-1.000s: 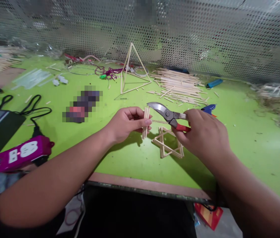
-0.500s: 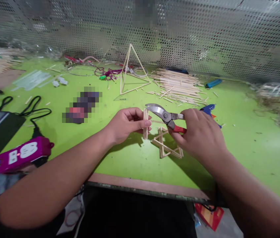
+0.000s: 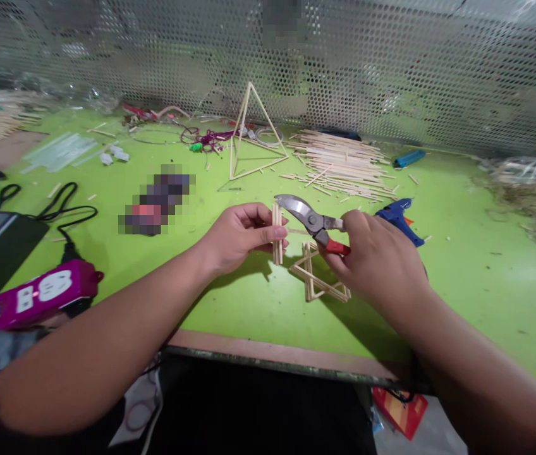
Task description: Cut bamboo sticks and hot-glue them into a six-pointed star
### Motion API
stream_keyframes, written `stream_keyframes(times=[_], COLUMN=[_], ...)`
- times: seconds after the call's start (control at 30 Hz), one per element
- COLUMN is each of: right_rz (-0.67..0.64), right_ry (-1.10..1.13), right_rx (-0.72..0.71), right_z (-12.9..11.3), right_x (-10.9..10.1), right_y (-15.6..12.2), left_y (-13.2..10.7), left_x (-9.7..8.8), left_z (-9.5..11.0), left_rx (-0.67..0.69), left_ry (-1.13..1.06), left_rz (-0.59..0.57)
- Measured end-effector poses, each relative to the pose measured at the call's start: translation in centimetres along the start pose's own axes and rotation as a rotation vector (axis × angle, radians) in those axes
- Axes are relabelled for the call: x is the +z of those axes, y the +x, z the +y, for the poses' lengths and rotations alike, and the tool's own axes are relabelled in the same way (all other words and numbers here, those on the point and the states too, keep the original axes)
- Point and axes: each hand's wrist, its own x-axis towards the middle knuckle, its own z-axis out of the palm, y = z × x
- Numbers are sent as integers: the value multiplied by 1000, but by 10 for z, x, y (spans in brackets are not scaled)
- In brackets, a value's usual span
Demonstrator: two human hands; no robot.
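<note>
Between the thumb and fingers of my left hand (image 3: 249, 237) stands a small upright bundle of short wooden sticks (image 3: 277, 235). My right hand (image 3: 379, 253) is wrapped round the handles of red-handled pruning shears (image 3: 312, 221). The curved blade tip reaches the top end of the bundle; whether it touches the sticks I cannot tell. Below the shears, a star-shaped frame of sticks (image 3: 318, 278) lies on the green table (image 3: 244, 316). Behind my right hand a blue glue gun (image 3: 398, 218) is partly hidden.
A pyramid stick frame (image 3: 259, 170) stands farther back, left of a pile of loose sticks (image 3: 344, 161). A blue cutter (image 3: 409, 158) lies right of the pile. On the left are a dark box with a cable (image 3: 5, 246) and a magenta power strip (image 3: 47, 295). Perforated metal (image 3: 391, 69) rises behind.
My right hand and the shears have shifted slightly left, bringing the blade tip over the top of the bundle. More of the glue gun shows. My left hand has barely moved.
</note>
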Motion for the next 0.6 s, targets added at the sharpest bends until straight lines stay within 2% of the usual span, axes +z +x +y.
stream_keyframes(times=[0.43,0.6], right_rz=[50,58], right_ry=[-62,-30], right_rx=[-18,75], right_z=[-3,1], right_x=[0,-3], right_y=[-6,-4], left_y=[0,1], left_x=[-1,-2], left_z=[1,1], left_rx=[2,-12], left_ry=[-31,-19], left_rz=[11,10])
